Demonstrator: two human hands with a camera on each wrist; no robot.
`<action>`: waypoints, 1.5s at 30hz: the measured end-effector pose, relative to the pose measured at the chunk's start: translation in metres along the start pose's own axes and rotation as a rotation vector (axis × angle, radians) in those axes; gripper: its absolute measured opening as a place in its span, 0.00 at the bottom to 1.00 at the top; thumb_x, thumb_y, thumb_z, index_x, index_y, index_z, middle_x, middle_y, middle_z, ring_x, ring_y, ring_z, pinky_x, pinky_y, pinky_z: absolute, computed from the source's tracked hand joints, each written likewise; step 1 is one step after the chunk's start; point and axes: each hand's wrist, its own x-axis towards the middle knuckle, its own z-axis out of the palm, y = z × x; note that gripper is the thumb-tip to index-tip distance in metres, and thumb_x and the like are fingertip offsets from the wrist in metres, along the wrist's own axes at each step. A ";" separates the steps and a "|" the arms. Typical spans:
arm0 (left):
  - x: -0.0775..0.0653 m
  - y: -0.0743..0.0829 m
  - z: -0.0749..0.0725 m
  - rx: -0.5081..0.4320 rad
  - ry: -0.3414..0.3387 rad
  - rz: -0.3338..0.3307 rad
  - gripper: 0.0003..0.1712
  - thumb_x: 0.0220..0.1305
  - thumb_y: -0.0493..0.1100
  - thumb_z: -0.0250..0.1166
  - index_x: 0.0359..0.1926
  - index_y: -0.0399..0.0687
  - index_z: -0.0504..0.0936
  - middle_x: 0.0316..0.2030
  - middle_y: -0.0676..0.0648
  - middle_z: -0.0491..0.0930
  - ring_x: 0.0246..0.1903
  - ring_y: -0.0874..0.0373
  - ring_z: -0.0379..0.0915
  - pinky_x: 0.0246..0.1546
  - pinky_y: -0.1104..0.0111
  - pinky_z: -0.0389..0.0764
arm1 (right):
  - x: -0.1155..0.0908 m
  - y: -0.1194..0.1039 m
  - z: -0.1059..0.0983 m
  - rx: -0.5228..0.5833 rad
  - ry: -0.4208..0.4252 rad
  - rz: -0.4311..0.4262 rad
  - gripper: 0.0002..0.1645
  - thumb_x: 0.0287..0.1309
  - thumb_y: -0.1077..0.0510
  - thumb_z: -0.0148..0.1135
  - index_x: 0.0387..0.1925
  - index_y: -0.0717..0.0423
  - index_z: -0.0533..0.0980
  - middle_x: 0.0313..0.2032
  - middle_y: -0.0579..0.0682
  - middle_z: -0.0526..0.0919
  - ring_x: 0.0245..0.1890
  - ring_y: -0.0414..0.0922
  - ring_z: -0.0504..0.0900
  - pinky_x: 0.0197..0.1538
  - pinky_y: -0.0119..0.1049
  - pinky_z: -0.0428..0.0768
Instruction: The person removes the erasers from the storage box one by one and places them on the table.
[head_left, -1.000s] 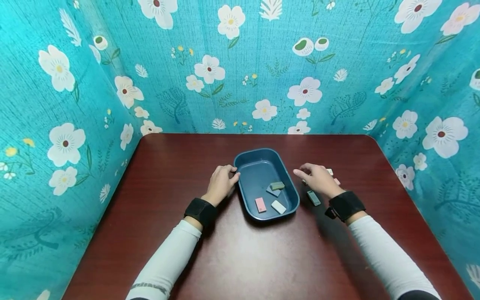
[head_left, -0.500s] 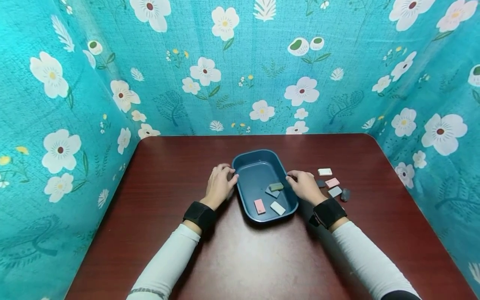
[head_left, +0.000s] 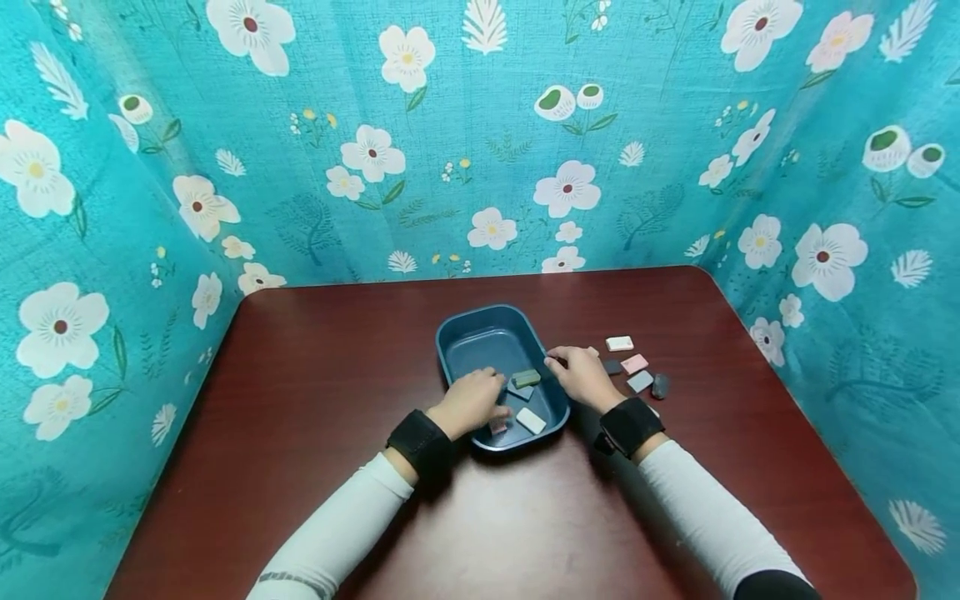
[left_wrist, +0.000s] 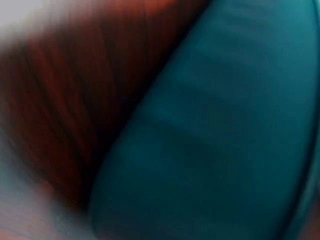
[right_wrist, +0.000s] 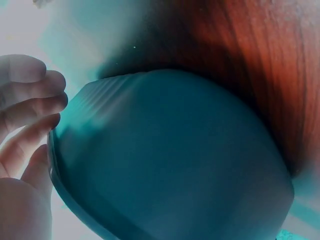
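Observation:
A dark blue rectangular tub (head_left: 486, 315) with rounded corners stands on the table. Over its left side reaches my left hand (head_left: 468, 403), thumb and fingers apart above the tub's floor. Just below that thumb lies a pink block (head_left: 498, 426), partly covered. Also inside are a white block (head_left: 531, 421), a green block (head_left: 527, 378) and a blue-grey block (head_left: 521, 390) under the green one. My right hand (head_left: 581, 377) pinches the tub's right rim between thumb and fingers. The right wrist view shows these fingers (right_wrist: 32, 105) at the rim; the left wrist view is blurred.
Right of the tub, several small blocks lie loose on the dark red table (head_left: 330, 350): a white block (head_left: 619, 343), a pink block (head_left: 634, 364), a pale block (head_left: 640, 382) and a dark block (head_left: 660, 386). A flowered teal curtain (head_left: 442, 150) surrounds the table.
My left hand has left the tub's left rim and moved right, over the inside. My right hand came left from the loose blocks to the right rim. The head view has shifted right.

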 end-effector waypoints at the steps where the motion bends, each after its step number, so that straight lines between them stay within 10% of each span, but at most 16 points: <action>1: 0.000 0.002 0.002 0.013 -0.038 -0.004 0.29 0.54 0.57 0.67 0.49 0.41 0.79 0.40 0.45 0.76 0.39 0.51 0.75 0.38 0.61 0.77 | 0.001 -0.001 0.001 -0.002 -0.002 -0.006 0.17 0.65 0.56 0.54 0.48 0.63 0.78 0.39 0.55 0.83 0.41 0.52 0.80 0.57 0.54 0.58; 16: -0.012 0.014 0.006 0.039 -0.039 0.084 0.12 0.48 0.45 0.72 0.29 0.43 0.81 0.28 0.46 0.76 0.28 0.52 0.74 0.27 0.61 0.77 | -0.002 -0.002 0.007 0.024 -0.026 0.020 0.18 0.66 0.55 0.52 0.51 0.61 0.77 0.42 0.54 0.82 0.37 0.47 0.80 0.45 0.46 0.73; 26: -0.007 0.003 -0.012 0.021 0.055 0.084 0.07 0.47 0.42 0.70 0.25 0.45 0.80 0.27 0.47 0.74 0.29 0.53 0.73 0.30 0.62 0.76 | 0.004 -0.002 0.000 -0.007 0.008 0.002 0.16 0.65 0.55 0.53 0.48 0.61 0.78 0.38 0.54 0.83 0.37 0.49 0.80 0.53 0.48 0.62; 36: -0.018 -0.051 -0.060 -0.044 0.289 -0.101 0.14 0.52 0.45 0.69 0.38 0.40 0.82 0.34 0.44 0.75 0.32 0.51 0.71 0.33 0.60 0.74 | 0.002 0.001 -0.003 -0.010 0.003 0.017 0.18 0.66 0.55 0.53 0.51 0.63 0.77 0.42 0.57 0.82 0.42 0.52 0.79 0.56 0.48 0.60; 45: -0.036 -0.098 -0.021 -0.094 0.228 -0.308 0.20 0.52 0.45 0.70 0.42 0.35 0.82 0.37 0.39 0.75 0.34 0.48 0.73 0.36 0.56 0.76 | 0.000 0.000 -0.001 -0.007 -0.013 0.026 0.18 0.66 0.54 0.52 0.50 0.62 0.77 0.42 0.56 0.82 0.41 0.51 0.79 0.54 0.48 0.62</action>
